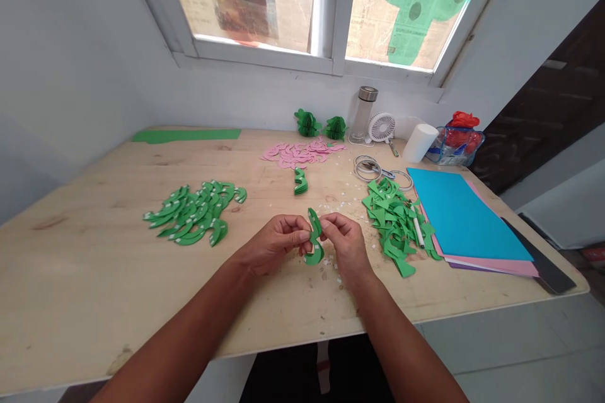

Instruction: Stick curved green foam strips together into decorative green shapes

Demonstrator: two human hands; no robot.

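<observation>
Between my two hands, over the front middle of the table, is a curved green paper cutout (314, 255) with small white patches on it. My left hand (281, 240) pinches its left edge between thumb and fingers. At its upper right edge, my right hand (343, 240) closes thumb and forefinger on the paper. Just beyond them lies a small stack of similar green cutouts (300, 181). A larger heap of curved green cutouts (193, 214) with white patches spreads to the left. Tiny white scraps (331, 262) are scattered under and around my hands.
Green offcuts (390, 217) with a white marker (418, 232) lie right, beside coloured sheets (472, 214). Tape rolls (367, 170) sit behind them. Pink cutouts (300, 154), green paper ornaments (308, 124), a bottle (363, 116), a fan (380, 128) and a white roll (420, 143) line the back.
</observation>
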